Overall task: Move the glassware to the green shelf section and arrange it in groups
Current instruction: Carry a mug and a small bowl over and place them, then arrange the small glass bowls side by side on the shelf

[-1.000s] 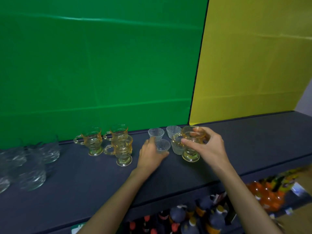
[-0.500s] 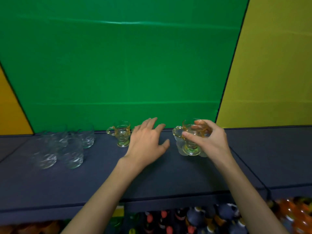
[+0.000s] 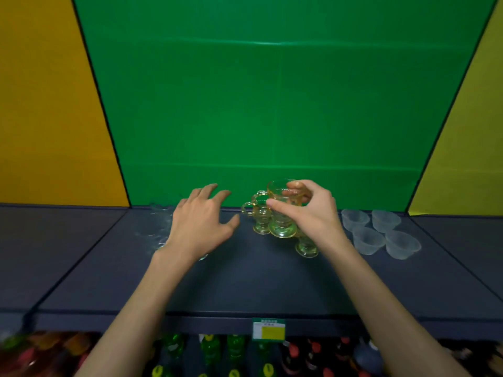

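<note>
My right hand [image 3: 310, 213] grips an amber footed glass mug [image 3: 283, 213] by its rim, over the dark shelf [image 3: 245, 281] in front of the green back panel [image 3: 272, 104]. Two more amber mugs stand right by it: one behind at the left [image 3: 258, 217] and one partly hidden under my wrist [image 3: 306, 247]. My left hand [image 3: 201, 221] hovers flat with spread fingers, holding nothing, over clear tumblers [image 3: 160, 227] that it mostly hides. Several small clear ribbed cups [image 3: 381, 232] sit grouped to the right.
Yellow panels [image 3: 49, 104] flank the green section on both sides. A price tag [image 3: 268, 329] hangs on the shelf's front edge. Bottles [image 3: 212, 349] with coloured caps fill the lower shelf beneath.
The view swung left and centred on the green section. My right hand carried the amber mug left, next to the other amber mugs. My left hand left the ribbed cups and moved left.
</note>
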`<move>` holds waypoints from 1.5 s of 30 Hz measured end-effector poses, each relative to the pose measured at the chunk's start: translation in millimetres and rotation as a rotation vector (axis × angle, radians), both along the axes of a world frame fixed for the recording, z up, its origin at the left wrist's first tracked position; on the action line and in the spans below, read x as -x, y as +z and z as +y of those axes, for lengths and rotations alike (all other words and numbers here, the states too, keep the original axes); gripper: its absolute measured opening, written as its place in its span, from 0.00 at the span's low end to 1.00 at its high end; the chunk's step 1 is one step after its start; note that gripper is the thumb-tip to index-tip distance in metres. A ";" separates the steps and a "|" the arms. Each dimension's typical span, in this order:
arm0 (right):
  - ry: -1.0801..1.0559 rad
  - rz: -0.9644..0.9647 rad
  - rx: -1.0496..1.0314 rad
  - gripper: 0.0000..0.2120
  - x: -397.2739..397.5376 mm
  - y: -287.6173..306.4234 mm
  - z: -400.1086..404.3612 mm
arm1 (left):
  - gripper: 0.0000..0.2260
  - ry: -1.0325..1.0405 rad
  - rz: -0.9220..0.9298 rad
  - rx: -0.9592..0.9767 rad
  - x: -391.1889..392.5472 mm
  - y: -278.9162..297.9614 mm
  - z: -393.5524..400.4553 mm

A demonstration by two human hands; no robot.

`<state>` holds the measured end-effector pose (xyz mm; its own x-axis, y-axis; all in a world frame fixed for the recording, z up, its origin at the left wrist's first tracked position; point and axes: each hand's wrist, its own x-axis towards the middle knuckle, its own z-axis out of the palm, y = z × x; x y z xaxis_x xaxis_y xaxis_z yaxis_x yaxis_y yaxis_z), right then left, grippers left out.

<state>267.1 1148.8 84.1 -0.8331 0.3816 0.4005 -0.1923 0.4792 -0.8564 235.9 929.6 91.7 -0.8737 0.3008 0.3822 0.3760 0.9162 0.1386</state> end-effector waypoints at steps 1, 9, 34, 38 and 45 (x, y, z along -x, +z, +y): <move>-0.018 -0.022 -0.018 0.35 5.2 -3.3 -9.4 | 0.34 0.004 -0.004 -0.003 1.8 -2.0 -9.2; -0.104 -0.192 -0.150 0.35 33.8 -39.2 -45.0 | 0.29 -0.003 0.009 -0.029 13.5 -18.6 -55.0; -0.033 -0.179 -0.393 0.35 26.5 -46.3 -35.5 | 0.28 -0.181 0.015 -0.082 27.2 -24.0 -5.2; -0.077 -0.111 -0.422 0.25 14.1 -34.6 -12.7 | 0.28 -0.245 0.029 -0.103 21.2 -19.4 26.8; -0.216 -0.152 -0.670 0.21 -15.0 -24.2 64.2 | 0.28 -0.322 0.059 -0.074 5.0 -14.8 103.9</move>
<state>282.1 1213.0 59.9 -0.8318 0.2571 0.4919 0.0644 0.9250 -0.3745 230.9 1033.5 76.9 -0.7143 0.5271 0.4605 0.6537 0.7375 0.1698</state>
